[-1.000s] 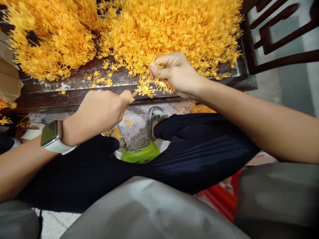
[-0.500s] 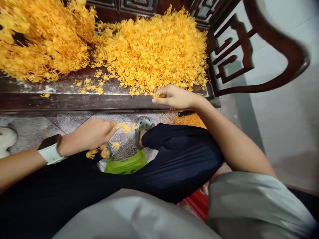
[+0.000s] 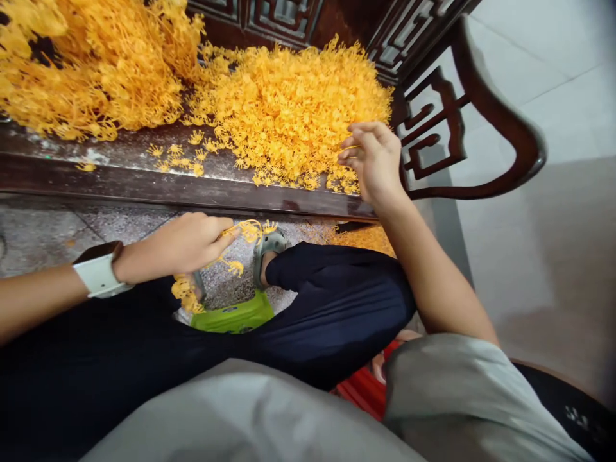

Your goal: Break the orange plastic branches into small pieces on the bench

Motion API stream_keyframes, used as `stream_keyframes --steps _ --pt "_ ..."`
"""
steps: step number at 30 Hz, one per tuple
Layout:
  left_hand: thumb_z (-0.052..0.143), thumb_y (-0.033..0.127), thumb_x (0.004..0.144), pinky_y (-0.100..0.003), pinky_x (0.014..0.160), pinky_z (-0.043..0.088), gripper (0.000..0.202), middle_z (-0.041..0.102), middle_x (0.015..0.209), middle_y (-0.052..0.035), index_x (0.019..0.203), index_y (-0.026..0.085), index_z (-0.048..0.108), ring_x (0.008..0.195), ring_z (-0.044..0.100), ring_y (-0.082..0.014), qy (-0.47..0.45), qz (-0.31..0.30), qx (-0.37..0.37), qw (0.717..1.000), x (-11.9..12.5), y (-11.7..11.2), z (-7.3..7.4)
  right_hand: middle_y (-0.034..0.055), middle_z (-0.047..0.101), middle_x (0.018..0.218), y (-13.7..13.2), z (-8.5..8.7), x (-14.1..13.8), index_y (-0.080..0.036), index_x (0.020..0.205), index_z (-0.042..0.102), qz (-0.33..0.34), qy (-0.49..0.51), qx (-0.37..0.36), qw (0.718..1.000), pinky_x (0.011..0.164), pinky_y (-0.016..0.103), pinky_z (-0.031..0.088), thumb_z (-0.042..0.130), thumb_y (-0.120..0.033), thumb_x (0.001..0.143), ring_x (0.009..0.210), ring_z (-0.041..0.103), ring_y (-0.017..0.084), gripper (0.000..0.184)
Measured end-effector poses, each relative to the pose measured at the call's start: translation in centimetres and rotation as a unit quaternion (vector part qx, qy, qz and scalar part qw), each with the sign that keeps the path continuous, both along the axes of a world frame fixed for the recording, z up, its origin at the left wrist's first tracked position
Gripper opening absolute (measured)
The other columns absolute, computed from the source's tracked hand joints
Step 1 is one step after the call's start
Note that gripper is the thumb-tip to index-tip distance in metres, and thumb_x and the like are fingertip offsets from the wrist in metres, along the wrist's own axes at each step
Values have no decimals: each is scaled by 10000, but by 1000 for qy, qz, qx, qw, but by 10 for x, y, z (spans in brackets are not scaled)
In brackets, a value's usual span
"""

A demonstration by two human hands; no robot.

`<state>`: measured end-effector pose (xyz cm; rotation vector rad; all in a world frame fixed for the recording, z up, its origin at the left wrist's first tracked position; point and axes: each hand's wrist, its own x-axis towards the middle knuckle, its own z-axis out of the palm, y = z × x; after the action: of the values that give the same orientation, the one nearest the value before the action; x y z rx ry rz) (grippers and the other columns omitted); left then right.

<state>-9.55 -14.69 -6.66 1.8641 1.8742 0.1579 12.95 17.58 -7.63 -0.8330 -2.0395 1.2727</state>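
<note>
My left hand [image 3: 180, 244], with a white watch [image 3: 99, 273] on its wrist, is closed in a pinch on a yellow plastic sprig [image 3: 250, 231] above the floor and my knees. My right hand [image 3: 373, 157] hovers with fingers spread and loosely curled over the right edge of a big heap of yellow plastic pieces [image 3: 289, 109] on the dark wooden bench [image 3: 144, 186]. Nothing shows in that hand. A second, bushier yellow heap [image 3: 91, 64] lies at the far left of the bench.
Loose yellow pieces [image 3: 176, 157] lie scattered near the bench's front edge. The carved armrest [image 3: 481, 115] rises right of my right hand. Below are my dark trousers [image 3: 337, 308], a grey sandal [image 3: 269, 244], a green bag [image 3: 231, 317], more yellow pieces [image 3: 366, 237] on the speckled floor, and something red [image 3: 360, 388].
My hands have parted: the left dropped toward my knees with the sprig, and the right went from the bench's front edge up to the heap's right side, fingers opening.
</note>
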Motion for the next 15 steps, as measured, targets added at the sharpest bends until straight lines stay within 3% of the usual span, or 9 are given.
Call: stream_keyframes --steps 3,6,8,10,12,15 --pt "440 436 1071 -331 636 330 419 672 719 -45 747 209 576 633 586 -187 -100 56 3 993 2 5 3 116 710 1220 -62 23 -15 -238 1323 661 178 -57 112 976 945 462 590 639 -756 957 1082 686 262 635" --pt "494 505 1038 -308 588 337 444 608 625 -18 749 206 650 567 531 -165 -210 110 -36 971 4 11 11 162 643 1402 -110 34 -27 -213 1510 567 329 -94 251 905 1058 520 560 662 -782 937 1212 641 312 813" --pt "535 553 1010 -293 539 320 457 534 571 2 763 204 698 510 459 -146 -307 137 -78 939 5 12 17 190 637 1401 -127 30 -32 -185 1532 551 379 -103 328 859 1077 535 546 589 -782 979 1245 620 336 815" --pt "597 603 972 -283 517 313 480 488 561 7 741 200 721 499 416 -135 -395 150 -116 899 5 10 23 177 680 1282 -134 23 -33 -167 1490 592 392 -114 380 830 989 475 571 486 -681 1076 1146 647 307 669" --pt "655 647 932 -284 511 309 509 478 571 -3 705 197 724 511 407 -136 -453 147 -151 866 4 8 26 120 705 1070 -135 19 -31 -175 1407 655 387 -114 398 824 828 374 558 392 -499 1155 948 657 237 487" --pt "696 688 900 -294 503 300 540 472 557 -13 674 198 716 512 396 -145 -500 118 -189 837 -1 6 27 49 684 895 -141 23 -29 -209 1201 732 376 -51 314 870 718 298 489 432 -357 1158 786 627 160 337"
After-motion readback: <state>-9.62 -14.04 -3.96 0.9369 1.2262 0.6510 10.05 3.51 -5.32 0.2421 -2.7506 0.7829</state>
